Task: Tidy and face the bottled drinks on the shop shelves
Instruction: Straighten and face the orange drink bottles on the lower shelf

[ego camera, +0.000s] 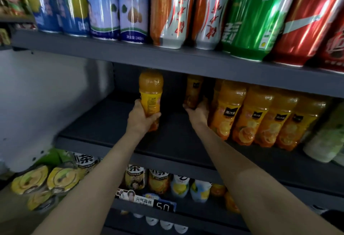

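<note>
Left hand (142, 118) fingers are clamped on one orange juice bottle (150, 93), its label back facing out, at mid-shelf. Right hand (198, 111) fingers curl round a second bottle (193, 90) further back. To the right, four juice bottles (260, 115) stand faced at the middle shelf (111, 128) front. Judgement: facing partly done; two bottles remain, left portion bare.

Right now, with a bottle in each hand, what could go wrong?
1. The left hand holds an orange juice bottle low on its body with the back label facing out; it might tip, or end up faced the wrong way.
2. The right hand reaches deep for a second bottle right beside the front row of orange juice bottles; the arm could knock them off the middle shelf.
</note>
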A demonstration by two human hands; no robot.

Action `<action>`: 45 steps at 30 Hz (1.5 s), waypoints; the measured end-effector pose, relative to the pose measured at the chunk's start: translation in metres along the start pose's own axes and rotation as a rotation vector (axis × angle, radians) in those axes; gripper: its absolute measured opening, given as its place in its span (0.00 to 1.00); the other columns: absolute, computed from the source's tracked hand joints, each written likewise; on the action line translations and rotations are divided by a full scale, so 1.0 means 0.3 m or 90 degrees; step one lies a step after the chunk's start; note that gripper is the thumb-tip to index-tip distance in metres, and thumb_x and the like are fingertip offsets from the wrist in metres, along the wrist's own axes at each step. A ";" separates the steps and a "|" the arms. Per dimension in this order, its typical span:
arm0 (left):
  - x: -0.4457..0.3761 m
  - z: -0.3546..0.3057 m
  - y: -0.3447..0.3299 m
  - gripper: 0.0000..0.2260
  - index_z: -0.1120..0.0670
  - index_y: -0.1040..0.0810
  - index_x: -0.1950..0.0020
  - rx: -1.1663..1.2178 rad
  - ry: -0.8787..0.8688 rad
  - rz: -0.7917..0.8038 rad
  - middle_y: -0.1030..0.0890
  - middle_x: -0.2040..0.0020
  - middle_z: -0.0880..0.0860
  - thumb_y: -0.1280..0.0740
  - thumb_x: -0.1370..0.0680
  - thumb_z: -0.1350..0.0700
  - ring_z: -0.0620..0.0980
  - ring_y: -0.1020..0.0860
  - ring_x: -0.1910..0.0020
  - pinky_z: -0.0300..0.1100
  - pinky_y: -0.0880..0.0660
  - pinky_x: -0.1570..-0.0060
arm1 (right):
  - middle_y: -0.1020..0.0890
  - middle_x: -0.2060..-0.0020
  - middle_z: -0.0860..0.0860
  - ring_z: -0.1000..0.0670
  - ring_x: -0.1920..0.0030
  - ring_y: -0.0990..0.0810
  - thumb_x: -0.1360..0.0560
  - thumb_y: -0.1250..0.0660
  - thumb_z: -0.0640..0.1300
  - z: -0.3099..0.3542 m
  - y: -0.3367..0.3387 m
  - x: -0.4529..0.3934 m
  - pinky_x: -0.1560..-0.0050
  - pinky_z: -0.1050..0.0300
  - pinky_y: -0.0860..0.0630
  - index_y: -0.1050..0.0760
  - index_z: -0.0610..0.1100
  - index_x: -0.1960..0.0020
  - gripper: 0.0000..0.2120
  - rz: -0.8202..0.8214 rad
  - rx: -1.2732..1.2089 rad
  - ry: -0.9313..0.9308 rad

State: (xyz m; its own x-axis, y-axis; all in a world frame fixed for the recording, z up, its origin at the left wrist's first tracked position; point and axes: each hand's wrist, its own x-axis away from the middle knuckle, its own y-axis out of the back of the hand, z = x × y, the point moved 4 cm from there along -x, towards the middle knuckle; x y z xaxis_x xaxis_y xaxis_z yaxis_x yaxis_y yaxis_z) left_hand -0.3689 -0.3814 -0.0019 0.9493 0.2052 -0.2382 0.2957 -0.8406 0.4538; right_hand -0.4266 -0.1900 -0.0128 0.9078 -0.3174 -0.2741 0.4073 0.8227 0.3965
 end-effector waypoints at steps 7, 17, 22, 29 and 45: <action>-0.016 0.037 -0.010 0.24 0.58 0.35 0.36 0.019 -0.039 0.000 0.27 0.48 0.52 0.29 0.27 0.55 0.48 0.29 0.49 0.40 0.33 0.51 | 0.26 0.37 0.40 0.40 0.37 0.26 0.27 0.30 0.40 -0.107 -0.152 -0.215 0.40 0.52 0.30 0.37 0.35 0.29 0.30 -0.020 -0.036 -0.108; 0.037 0.034 -0.011 0.26 0.59 0.36 0.31 0.018 -0.049 -0.060 0.28 0.38 0.59 0.30 0.25 0.57 0.55 0.28 0.39 0.39 0.33 0.47 | 0.27 0.39 0.40 0.40 0.40 0.26 0.30 0.26 0.44 0.014 -0.033 0.181 0.45 0.50 0.28 0.38 0.37 0.34 0.31 -0.006 0.129 0.009; 0.203 -0.045 0.000 0.18 0.60 0.33 0.32 0.021 -0.283 -0.098 0.31 0.36 0.58 0.38 0.22 0.62 0.53 0.29 0.39 0.37 0.34 0.40 | 0.22 0.43 0.47 0.48 0.43 0.23 0.34 0.23 0.42 0.066 0.068 0.335 0.42 0.52 0.26 0.45 0.46 0.26 0.44 0.080 0.025 0.013; 0.316 -0.051 -0.025 0.17 0.53 0.28 0.35 0.429 0.157 0.484 0.24 0.37 0.56 0.42 0.20 0.46 0.52 0.23 0.40 0.43 0.27 0.40 | 0.23 0.40 0.46 0.47 0.41 0.22 0.32 0.26 0.38 0.128 0.181 0.547 0.44 0.48 0.22 0.38 0.49 0.30 0.35 0.198 -0.354 -0.129; 0.411 -0.092 0.080 0.19 0.54 0.30 0.37 0.362 0.078 0.491 0.24 0.39 0.58 0.33 0.25 0.49 0.53 0.22 0.43 0.43 0.23 0.45 | 0.21 0.46 0.44 0.44 0.46 0.21 0.27 0.30 0.41 0.184 0.329 0.640 0.49 0.45 0.22 0.33 0.40 0.35 0.23 -0.040 -0.603 -0.255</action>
State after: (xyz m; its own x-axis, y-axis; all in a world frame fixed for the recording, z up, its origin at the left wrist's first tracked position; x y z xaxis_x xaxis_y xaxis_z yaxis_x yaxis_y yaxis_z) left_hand -0.2419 -0.3624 0.0032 0.8752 -0.4804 0.0576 -0.4785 -0.8770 -0.0433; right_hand -0.2066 -0.1956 0.0221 0.9250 -0.3636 0.1100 0.3665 0.7783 -0.5098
